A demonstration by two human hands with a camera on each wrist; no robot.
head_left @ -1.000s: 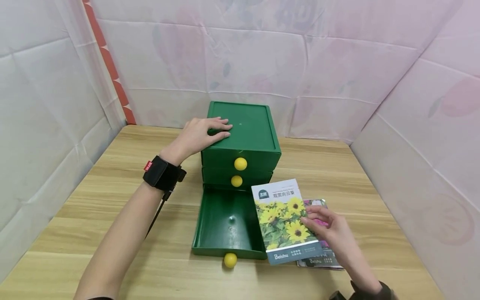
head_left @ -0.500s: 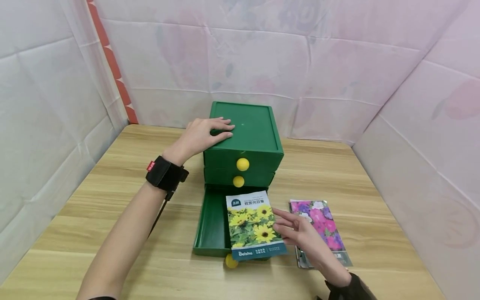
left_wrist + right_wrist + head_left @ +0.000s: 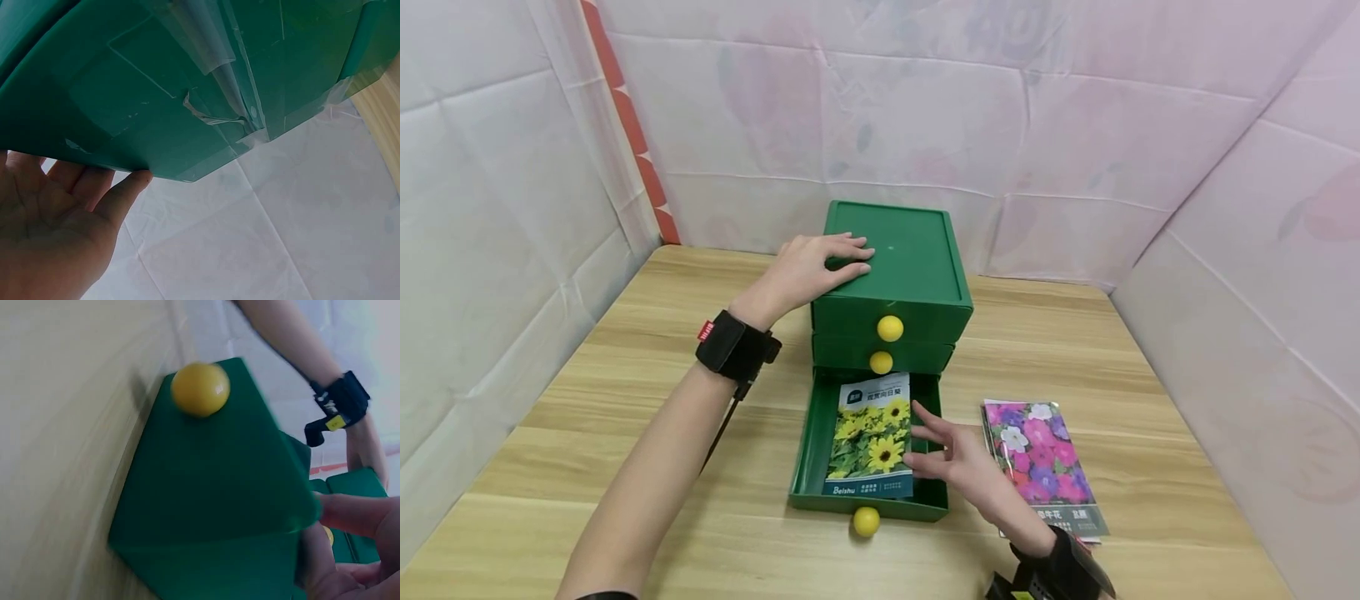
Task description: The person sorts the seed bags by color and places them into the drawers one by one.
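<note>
Now the sunflower seed packet point(image 3: 872, 437) lies flat in the pulled-out bottom drawer point(image 3: 808, 450) of the green drawer box point(image 3: 917, 267), its long axis running front to back, the printed foot toward the drawer's front wall and the yellow knob point(image 3: 866, 522). It sits toward the right half of the tray, and green floor shows along its left side. The right hand point(image 3: 951, 458) is just to the packet's right, over the drawer's right wall, fingers point(image 3: 925, 412) spread and nearly straight, their tips at the packet's right edge; whether they touch it or hover just off it I cannot tell from here. Nothing is pinched: that hand is released. So the packet lies to the left of those fingertips, and the right hand is plainly the nearer one. From the right wrist view the drawer front and its knob loom close, blurred, with a couple of fingertips at the edge.

Over on the other side, the left hand point(image 3: 808, 267) lies palm-down on the box's top at the near-left corner, fingers stretched flat across the lid, wrist cocked, forearm angling in from the lower left. It presses, it does not clutch. The second packet, pink and purple flowers point(image 3: 1041, 462), lies on the counter point(image 3: 625, 500) just right of the drawer, untouched, its long axis also front to back.
</note>
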